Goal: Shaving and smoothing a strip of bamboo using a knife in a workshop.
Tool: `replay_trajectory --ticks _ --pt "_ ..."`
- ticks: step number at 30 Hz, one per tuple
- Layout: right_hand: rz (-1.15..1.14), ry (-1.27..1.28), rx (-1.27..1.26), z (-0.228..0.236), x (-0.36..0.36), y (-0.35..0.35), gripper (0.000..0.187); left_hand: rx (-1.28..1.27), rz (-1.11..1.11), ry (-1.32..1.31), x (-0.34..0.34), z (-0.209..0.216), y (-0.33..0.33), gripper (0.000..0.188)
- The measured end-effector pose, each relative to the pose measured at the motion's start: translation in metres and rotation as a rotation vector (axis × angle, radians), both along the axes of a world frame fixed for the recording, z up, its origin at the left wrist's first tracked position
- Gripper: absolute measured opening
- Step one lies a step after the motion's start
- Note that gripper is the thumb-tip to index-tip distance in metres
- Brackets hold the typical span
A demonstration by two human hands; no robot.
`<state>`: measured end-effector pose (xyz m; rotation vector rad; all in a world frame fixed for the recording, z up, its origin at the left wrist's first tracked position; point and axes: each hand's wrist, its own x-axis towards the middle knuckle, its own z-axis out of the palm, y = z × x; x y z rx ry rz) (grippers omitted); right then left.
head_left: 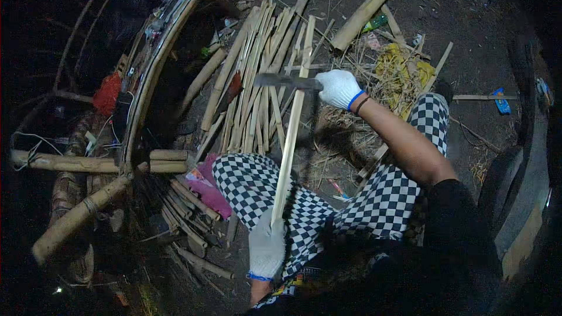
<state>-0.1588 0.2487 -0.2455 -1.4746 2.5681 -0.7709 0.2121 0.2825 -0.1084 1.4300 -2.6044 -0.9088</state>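
My left hand, in a white knit glove with a blue cuff, is closed around the near end of a long pale bamboo strip. The strip slants up and away from my lap, past my checkered trouser leg. My right hand, gloved the same way, grips a dark, broad-bladed knife; its handle is hidden in the glove. The blade lies crosswise over the far part of the strip. Whether it cuts into the bamboo or only rests against it, I cannot tell.
Beyond my left knee lies a pile of split bamboo strips. A thick bamboo piece lies far right, near a yellow crumpled sheet and shavings. Short bamboo lengths sit at left beside a bamboo frame.
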Motion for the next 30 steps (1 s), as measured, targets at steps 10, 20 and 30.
replay_trajectory --ticks 10,20,30 --pt "0.054 0.001 -0.018 0.005 0.0 0.003 0.027 0.054 0.049 -0.039 0.003 0.01 0.006 0.033" --pt "-0.164 -0.106 0.04 0.006 -0.033 0.007 0.028 0.134 0.134 -0.088 0.028 0.02 0.014 0.03" --pt "-0.038 -0.057 -0.056 0.015 -0.02 0.016 0.03 -0.078 0.187 -0.125 0.019 0.008 0.012 0.026"
